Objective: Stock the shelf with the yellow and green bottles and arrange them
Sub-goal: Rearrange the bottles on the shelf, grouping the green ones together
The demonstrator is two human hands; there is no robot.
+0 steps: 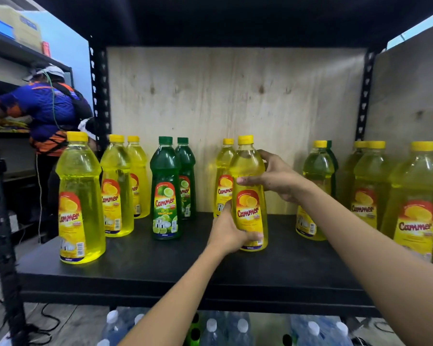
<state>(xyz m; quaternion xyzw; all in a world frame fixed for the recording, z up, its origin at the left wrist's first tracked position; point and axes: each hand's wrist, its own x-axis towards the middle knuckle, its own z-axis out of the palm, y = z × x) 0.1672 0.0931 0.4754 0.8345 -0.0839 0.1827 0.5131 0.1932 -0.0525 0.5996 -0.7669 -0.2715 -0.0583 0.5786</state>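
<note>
A yellow bottle (250,196) with a yellow cap stands upright on the black shelf (145,265), near its middle. My left hand (229,231) grips its lower part from the left. My right hand (276,179) curls round its shoulder from the right. Another yellow bottle (222,181) stands just behind it. To the left stand two green bottles (166,193) and three yellow bottles (80,203). Several more yellow bottles (413,203) stand at the right, with one green bottle partly hidden behind them.
A plywood back panel (235,96) closes the shelf, with black uprights (99,96) at both sides. Water bottles (235,328) sit on the level below. At the left, a person in a blue shirt (48,108) works at another rack.
</note>
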